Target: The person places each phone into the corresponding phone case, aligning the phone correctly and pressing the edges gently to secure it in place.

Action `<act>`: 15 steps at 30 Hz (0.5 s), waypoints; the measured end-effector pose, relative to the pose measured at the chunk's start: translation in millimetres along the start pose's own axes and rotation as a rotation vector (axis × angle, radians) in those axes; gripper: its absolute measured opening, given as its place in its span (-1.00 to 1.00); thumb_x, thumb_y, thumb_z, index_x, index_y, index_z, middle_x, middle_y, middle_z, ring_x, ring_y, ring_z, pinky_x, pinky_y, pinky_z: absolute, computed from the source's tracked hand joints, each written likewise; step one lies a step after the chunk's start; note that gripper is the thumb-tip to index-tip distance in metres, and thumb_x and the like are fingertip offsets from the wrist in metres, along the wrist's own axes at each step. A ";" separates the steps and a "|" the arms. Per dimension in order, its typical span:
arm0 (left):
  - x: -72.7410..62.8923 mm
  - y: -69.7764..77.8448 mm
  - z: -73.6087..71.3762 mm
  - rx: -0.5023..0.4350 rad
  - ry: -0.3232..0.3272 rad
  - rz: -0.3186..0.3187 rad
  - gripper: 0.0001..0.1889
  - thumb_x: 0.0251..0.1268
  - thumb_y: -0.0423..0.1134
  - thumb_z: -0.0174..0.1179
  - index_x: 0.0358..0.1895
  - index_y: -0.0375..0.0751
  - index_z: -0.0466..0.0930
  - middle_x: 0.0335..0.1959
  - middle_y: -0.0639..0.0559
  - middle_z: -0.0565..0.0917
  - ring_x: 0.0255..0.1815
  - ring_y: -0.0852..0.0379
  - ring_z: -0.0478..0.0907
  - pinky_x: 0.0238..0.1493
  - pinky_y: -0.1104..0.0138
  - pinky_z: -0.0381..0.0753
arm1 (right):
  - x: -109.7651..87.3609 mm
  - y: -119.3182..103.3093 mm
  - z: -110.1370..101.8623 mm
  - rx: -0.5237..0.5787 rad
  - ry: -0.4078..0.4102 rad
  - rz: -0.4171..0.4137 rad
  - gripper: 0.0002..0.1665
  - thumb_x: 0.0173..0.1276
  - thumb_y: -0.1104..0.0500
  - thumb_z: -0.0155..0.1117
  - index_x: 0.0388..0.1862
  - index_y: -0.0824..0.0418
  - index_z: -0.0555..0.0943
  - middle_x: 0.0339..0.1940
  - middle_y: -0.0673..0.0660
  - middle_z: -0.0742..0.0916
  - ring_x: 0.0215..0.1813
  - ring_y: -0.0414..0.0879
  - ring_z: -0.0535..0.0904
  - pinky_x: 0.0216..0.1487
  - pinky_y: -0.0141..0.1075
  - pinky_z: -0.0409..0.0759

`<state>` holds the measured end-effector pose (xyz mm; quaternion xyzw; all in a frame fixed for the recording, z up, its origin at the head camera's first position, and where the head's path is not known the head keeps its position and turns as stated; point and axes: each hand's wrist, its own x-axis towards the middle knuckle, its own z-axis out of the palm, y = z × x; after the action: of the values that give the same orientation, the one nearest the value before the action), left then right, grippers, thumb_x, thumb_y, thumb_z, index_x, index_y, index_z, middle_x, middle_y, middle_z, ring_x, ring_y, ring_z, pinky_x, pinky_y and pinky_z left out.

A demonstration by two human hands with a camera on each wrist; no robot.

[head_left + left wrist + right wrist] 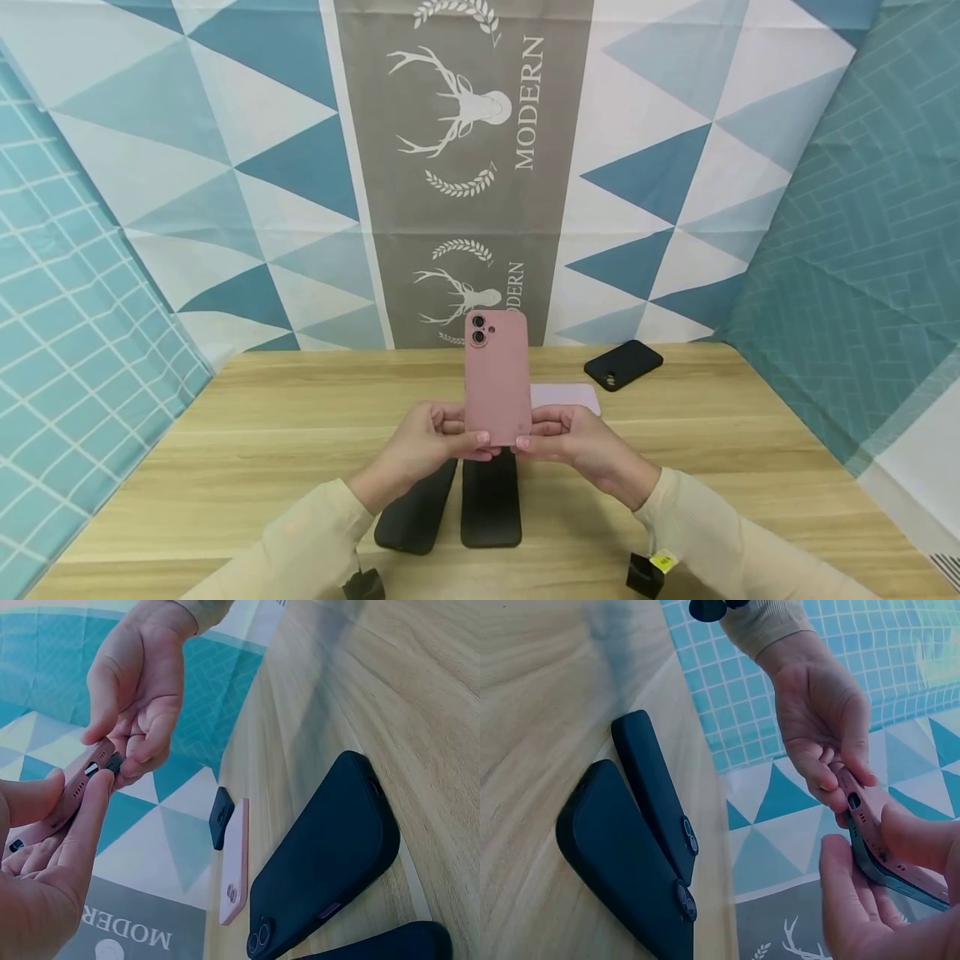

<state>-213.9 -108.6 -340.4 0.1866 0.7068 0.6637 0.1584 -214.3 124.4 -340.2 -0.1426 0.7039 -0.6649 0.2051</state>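
Observation:
In the head view, both hands hold a phone in a pink case (497,375) upright, with its two camera lenses at the upper left. The left hand (420,446) pinches the lower left corner, thumb on the pink back. At the lower right corner, the right hand (581,440) does the same. A dark phone edge (877,871) shows along the pink case's rim in the right wrist view, partly outside it. How deep the phone sits elsewhere is hidden by the fingers. Charging-port and speaker holes show on the case's bottom edge.
Two black phones or phone cases, a left one (420,510) and a middle one (491,504), lie on the wooden table (300,392) below the hands. Behind the right hand lies a pale pink phone (581,397). A black phone case (622,365) lies at the back right.

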 end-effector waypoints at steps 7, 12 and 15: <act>2.2 3.0 2.2 0.049 0.029 0.004 -0.58 0.21 -0.32 0.30 0.08 -0.51 0.54 -0.08 -0.38 0.70 -0.25 0.12 0.76 -0.07 0.21 0.72 | -1.1 -1.2 0.3 0.019 0.014 -0.025 -0.39 0.27 0.20 0.35 0.18 0.56 0.43 -0.19 0.06 0.80 -0.16 -0.18 0.74 0.12 -0.15 0.66; 2.9 4.6 4.4 0.125 0.050 0.043 -0.60 0.14 -0.28 0.35 0.00 -0.48 0.60 -0.17 -0.35 0.73 -0.28 0.08 0.76 -0.12 0.15 0.73 | -0.9 -1.1 -1.2 0.022 0.008 -0.046 -0.42 0.29 0.25 0.31 0.18 0.59 0.43 -0.16 0.11 0.80 -0.19 -0.20 0.75 0.08 -0.17 0.67; 3.2 5.6 5.3 0.148 0.057 0.062 -0.63 0.14 -0.30 0.36 -0.03 -0.47 0.61 -0.20 -0.36 0.74 -0.29 0.08 0.76 -0.14 0.14 0.74 | -0.6 -0.9 -1.8 0.019 0.004 -0.059 -0.43 0.30 0.26 0.30 0.17 0.60 0.43 -0.16 0.13 0.80 -0.20 -0.19 0.75 0.06 -0.20 0.69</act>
<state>-213.9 -102.2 -335.2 0.2004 0.7520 0.6193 0.1035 -214.7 126.2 -339.2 -0.1600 0.6933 -0.6778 0.1854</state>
